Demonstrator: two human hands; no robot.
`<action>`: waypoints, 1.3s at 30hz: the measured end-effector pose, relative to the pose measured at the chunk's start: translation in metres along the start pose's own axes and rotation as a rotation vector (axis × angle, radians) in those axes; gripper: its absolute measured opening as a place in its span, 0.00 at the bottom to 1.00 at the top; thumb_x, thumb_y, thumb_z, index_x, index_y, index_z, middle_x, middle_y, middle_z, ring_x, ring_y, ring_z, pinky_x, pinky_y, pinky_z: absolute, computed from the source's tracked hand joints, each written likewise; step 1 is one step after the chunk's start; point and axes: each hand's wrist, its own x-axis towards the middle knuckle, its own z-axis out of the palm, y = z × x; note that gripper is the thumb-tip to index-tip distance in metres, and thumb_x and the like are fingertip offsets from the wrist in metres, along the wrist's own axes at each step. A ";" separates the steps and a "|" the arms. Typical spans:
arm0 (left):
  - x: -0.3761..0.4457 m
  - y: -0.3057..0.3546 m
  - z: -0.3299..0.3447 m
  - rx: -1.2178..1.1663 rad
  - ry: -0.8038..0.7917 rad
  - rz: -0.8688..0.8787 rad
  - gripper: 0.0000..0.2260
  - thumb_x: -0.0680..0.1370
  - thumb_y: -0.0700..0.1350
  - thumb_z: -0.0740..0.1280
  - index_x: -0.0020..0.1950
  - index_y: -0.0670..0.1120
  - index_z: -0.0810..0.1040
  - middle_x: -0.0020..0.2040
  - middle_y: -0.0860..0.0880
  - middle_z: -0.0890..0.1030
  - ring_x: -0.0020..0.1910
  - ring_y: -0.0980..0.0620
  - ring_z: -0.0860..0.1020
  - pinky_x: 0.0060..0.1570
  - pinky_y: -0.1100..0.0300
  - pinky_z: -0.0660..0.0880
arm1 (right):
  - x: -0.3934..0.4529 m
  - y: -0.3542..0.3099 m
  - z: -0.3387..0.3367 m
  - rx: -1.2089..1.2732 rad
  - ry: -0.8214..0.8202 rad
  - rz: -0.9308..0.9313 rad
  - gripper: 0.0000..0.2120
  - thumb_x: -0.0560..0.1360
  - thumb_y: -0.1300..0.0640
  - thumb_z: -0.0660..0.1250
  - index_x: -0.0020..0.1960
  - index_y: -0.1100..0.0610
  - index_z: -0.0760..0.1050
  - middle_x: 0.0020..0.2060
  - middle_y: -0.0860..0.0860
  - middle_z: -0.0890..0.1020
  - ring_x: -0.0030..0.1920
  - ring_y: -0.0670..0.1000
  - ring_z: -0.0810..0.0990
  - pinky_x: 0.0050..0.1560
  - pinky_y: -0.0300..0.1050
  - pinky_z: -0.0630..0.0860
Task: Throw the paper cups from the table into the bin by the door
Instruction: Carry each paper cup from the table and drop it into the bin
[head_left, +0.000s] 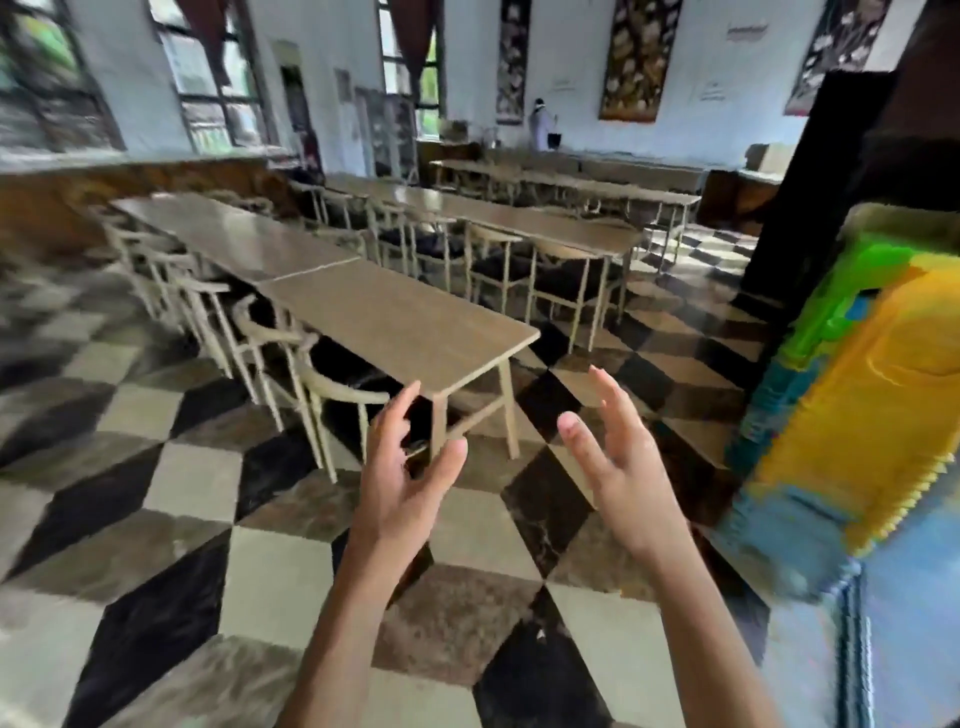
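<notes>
Just ahead of the person, both the left hand (402, 470) and the right hand (613, 457) hang empty with fingers spread above the checkered floor (270, 577), near the end of a long wooden table (405, 322) on which no paper cups can be made out.

two bare hands, left hand (400, 483) and right hand (618, 467), three rows of long light-wood tables, nearest table (400, 325), three patterned wall hangings, middle hanging (636, 57), one distant person in white (540, 124), chair count unclear
</notes>
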 end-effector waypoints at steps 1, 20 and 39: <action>-0.004 0.000 -0.032 0.016 0.060 -0.006 0.30 0.69 0.70 0.68 0.70 0.75 0.65 0.76 0.64 0.64 0.72 0.67 0.64 0.53 0.81 0.66 | 0.002 -0.015 0.030 0.036 -0.059 -0.016 0.33 0.76 0.37 0.62 0.77 0.42 0.57 0.78 0.42 0.61 0.76 0.43 0.58 0.76 0.54 0.62; -0.211 0.028 -0.589 0.361 0.979 -0.174 0.23 0.75 0.58 0.71 0.65 0.71 0.66 0.61 0.75 0.69 0.64 0.68 0.71 0.66 0.54 0.72 | -0.163 -0.308 0.573 0.364 -0.946 -0.261 0.29 0.78 0.44 0.64 0.76 0.44 0.60 0.63 0.53 0.78 0.65 0.39 0.69 0.63 0.47 0.73; -0.191 -0.107 -0.862 0.518 1.127 -0.512 0.30 0.76 0.50 0.74 0.75 0.59 0.66 0.64 0.68 0.64 0.70 0.53 0.67 0.68 0.51 0.65 | -0.179 -0.346 0.923 0.360 -1.266 -0.103 0.32 0.76 0.38 0.63 0.77 0.41 0.58 0.77 0.42 0.62 0.77 0.45 0.59 0.72 0.45 0.60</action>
